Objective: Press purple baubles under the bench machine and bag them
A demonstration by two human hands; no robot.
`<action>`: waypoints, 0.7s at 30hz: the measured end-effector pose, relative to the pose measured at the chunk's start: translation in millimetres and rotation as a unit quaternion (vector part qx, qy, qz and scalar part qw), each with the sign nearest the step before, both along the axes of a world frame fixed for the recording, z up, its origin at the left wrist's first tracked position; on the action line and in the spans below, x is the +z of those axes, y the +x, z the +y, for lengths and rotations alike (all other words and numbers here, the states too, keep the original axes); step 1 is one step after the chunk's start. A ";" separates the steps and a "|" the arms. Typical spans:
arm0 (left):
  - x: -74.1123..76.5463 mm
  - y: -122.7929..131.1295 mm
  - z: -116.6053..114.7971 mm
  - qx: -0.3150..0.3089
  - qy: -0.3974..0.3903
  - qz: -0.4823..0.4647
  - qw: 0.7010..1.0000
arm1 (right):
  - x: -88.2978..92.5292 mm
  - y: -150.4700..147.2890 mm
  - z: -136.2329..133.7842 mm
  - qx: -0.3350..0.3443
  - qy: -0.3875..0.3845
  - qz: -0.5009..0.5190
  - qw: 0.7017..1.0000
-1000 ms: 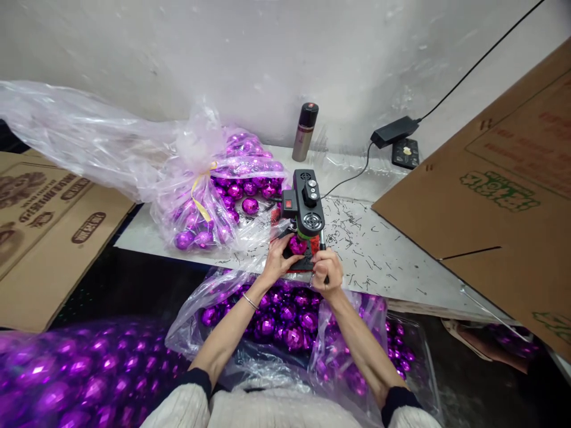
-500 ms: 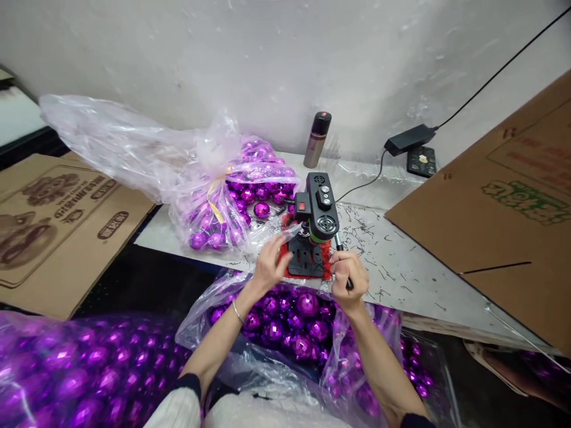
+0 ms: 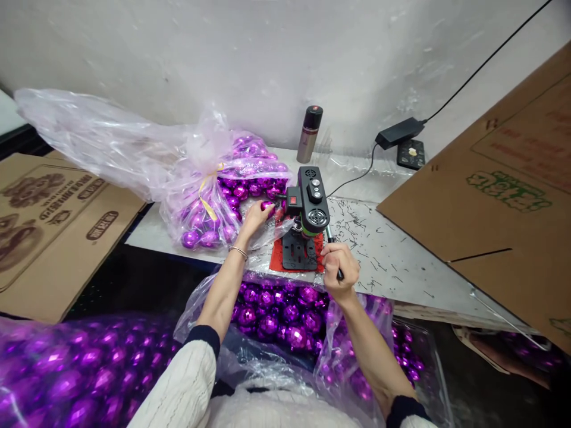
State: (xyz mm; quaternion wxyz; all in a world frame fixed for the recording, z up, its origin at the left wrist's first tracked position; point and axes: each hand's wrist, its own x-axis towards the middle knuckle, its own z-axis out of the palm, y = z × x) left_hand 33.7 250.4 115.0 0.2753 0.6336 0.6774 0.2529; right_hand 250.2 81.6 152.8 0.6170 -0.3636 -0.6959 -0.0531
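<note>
A small black bench press point(image 3: 308, 208) stands on a red mat point(image 3: 276, 261) on the white table. My right hand point(image 3: 339, 270) is wrapped round the press's black lever handle. My left hand point(image 3: 255, 215) reaches into the mouth of a clear plastic bag point(image 3: 147, 160) on the table and its fingers close on a purple faceted ball point(image 3: 267, 206). Many more purple balls lie in that bag. The press's black base plate is bare.
An open bag of purple balls point(image 3: 285, 315) sits in front of me and another heap point(image 3: 66, 374) at lower left. Cardboard sheets lean at left point(image 3: 49, 220) and right point(image 3: 491, 196). A spray can point(image 3: 308, 134), a power adapter point(image 3: 398, 132) and scattered metal bits point(image 3: 370, 238) lie on the table.
A purple ball was under the press a second ago and is gone from the base. My left hand left the press and reached left into the bag, taking a ball. Right hand stayed on the lever.
</note>
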 end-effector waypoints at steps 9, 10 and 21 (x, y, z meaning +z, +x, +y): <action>-30.6 -2.6 -99.1 -0.027 -0.001 -0.423 0.906 | 28.8 -4.6 1.4 0.000 -0.049 0.046 0.998; -38.8 2.5 -111.3 -0.040 -0.016 -0.432 0.901 | 33.0 -5.1 2.4 0.004 -0.056 0.055 0.997; -55.9 42.2 -118.4 -0.115 0.128 -0.164 0.971 | 43.2 -2.3 2.8 0.008 -0.064 0.041 0.997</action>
